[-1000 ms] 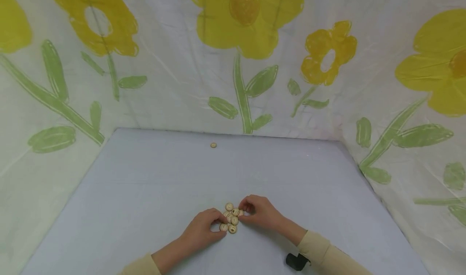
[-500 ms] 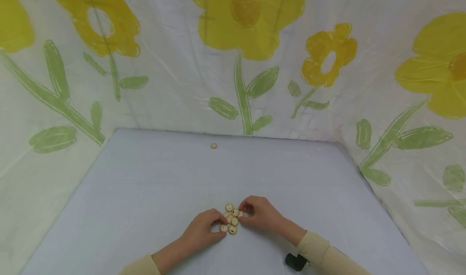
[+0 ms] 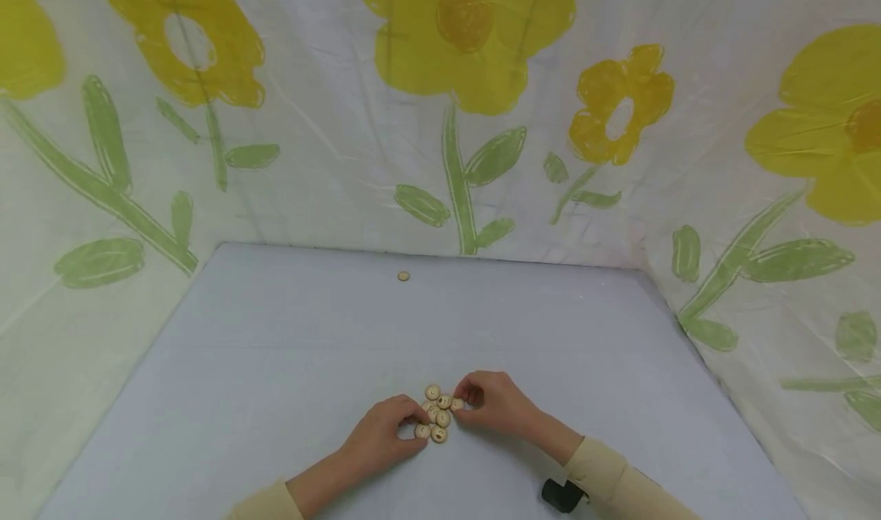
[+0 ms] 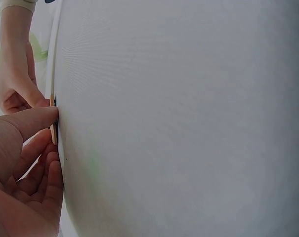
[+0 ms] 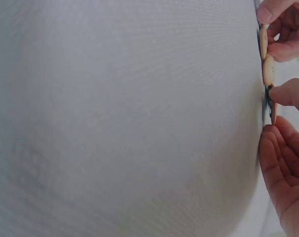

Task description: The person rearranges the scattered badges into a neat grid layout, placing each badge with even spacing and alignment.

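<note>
Several small round wooden discs [image 3: 443, 418] with dark marks on their faces lie clustered on the table, some overlapping. At the cluster's near left side, my left hand [image 3: 385, 430] pinches a disc [image 3: 423, 431] between thumb and fingers. My right hand [image 3: 497, 403] pinches another disc [image 3: 457, 404] at the right side. In the right wrist view that disc [image 5: 274, 112] shows edge-on between thumb and fingertips, low over the tabletop. The left wrist view has the left thumb and fingers around a disc [image 4: 54, 133], also edge-on.
One more wooden disc [image 3: 404, 276] lies alone near the back edge of the pale tabletop [image 3: 310, 313]. A black object [image 3: 561, 495] sits beside the right sleeve. A white curtain with yellow flowers [image 3: 475, 30] encloses the table's back and sides.
The right hand has shifted slightly to the right with its disc, which now shows more fully beside the cluster. The left hand holds its place.
</note>
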### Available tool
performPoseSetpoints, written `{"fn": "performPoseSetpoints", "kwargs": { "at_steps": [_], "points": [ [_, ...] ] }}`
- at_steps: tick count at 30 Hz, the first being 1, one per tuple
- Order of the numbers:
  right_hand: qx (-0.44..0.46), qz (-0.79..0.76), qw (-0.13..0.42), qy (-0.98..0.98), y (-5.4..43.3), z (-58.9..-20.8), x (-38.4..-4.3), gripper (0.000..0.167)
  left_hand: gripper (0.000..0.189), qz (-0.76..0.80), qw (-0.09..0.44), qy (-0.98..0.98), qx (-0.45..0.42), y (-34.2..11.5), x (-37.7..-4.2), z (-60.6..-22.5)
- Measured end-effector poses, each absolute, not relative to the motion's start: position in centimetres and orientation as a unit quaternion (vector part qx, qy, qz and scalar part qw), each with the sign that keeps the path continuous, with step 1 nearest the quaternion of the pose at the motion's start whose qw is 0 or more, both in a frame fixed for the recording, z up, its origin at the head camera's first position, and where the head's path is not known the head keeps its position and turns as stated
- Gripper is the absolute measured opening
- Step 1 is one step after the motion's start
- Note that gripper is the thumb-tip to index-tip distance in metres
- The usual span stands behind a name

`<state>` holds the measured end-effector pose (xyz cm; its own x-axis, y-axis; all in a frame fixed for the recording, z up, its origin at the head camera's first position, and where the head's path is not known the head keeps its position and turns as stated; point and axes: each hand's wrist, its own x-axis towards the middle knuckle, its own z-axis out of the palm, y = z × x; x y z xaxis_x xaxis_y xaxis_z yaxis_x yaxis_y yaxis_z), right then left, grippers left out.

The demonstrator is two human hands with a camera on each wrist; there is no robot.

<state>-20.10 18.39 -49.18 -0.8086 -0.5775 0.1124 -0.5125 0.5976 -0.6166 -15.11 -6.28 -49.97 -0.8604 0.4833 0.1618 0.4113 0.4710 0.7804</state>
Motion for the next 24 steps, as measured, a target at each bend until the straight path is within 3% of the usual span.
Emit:
{"fn": "performPoseSetpoints", "kwargs": {
  "at_steps": [7, 24],
  "points": [
    [-0.283, -0.328, 0.069, 0.899, 18.67, -49.05, -20.06, 0.015, 0.019, 0.438, 0.039, 0.860, 0.261, -6.36, -15.05, -50.03],
    [-0.284, -0.345, 0.052, 0.893, 18.76, -48.76, -21.03, 0.017, 0.019, 0.446, 0.059, 0.857, 0.252, -6.31, -15.06, -49.76]
  ]
}}
